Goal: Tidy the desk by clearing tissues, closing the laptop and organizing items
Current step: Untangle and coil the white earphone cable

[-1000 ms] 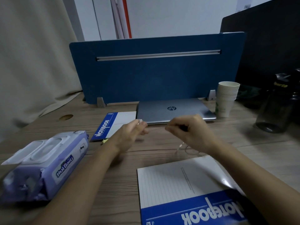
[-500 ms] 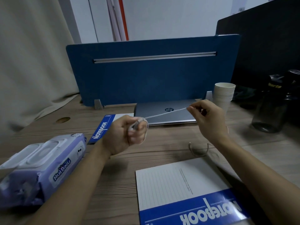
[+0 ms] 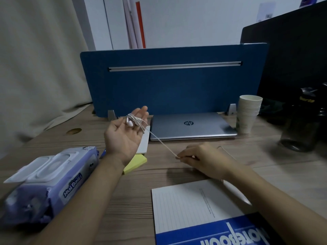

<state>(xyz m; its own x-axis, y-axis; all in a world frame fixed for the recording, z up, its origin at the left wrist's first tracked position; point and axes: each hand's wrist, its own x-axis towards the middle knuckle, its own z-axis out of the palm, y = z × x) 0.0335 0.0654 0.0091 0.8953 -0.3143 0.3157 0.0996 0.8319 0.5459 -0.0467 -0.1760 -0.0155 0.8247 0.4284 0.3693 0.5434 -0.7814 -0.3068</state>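
Observation:
My left hand (image 3: 126, 134) is raised palm up over the desk, with white wired earphones (image 3: 133, 121) wound in loops around its fingers and an earbud lying on them. From there the cord (image 3: 161, 142) runs taut, down and to the right, to my right hand (image 3: 200, 159), which pinches it just above the desk. A closed silver laptop (image 3: 192, 126) lies flat behind both hands, against the blue divider (image 3: 173, 82). One notebook (image 3: 200, 207) lies at the near edge; another notebook (image 3: 144, 144) is mostly hidden behind my left hand.
A wet-wipe pack (image 3: 47, 184) sits at the near left. Yellow sticky notes (image 3: 135, 164) lie under my left wrist. A stack of paper cups (image 3: 248, 113) stands right of the laptop, a dark bottle (image 3: 300, 124) farther right. A white pen (image 3: 235, 191) rests by my right forearm.
My left hand turned palm up, fingers opened, more cord looped around them. My right hand swung from up near the laptop down toward the desk, pulling the cord taut.

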